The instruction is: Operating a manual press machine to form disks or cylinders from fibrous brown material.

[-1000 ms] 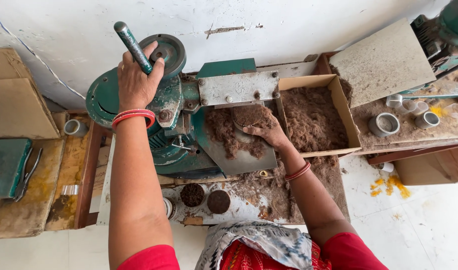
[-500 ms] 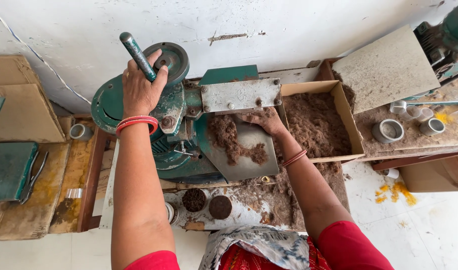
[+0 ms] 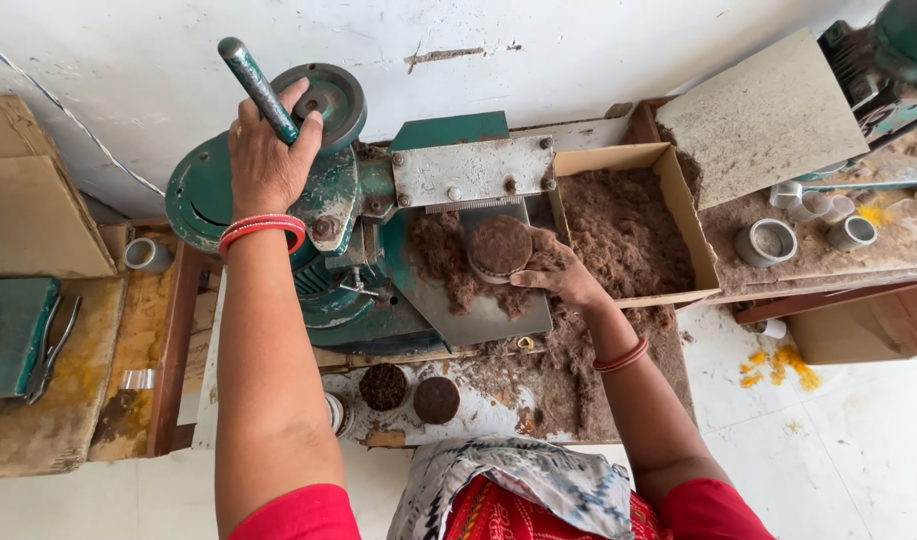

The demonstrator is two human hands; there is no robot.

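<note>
Two hands at a green press, one on the lever, one on a filled cup.

The left hand [image 3: 266, 160] is wrapped tight around the lever [image 3: 260, 90]; the right hand [image 3: 556, 272] clasps a powder-filled cup [image 3: 499, 250] on the metal tray [image 3: 483, 310], under the steel plate [image 3: 473, 170]. A cardboard box [image 3: 678, 210] of brown powder sits just beside; two filled cups [image 3: 410, 392] stand nearer the person.

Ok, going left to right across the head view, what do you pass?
Pliers → left hand on the lever → right hand at a brown puck → cardboard box → metal rings.
</note>
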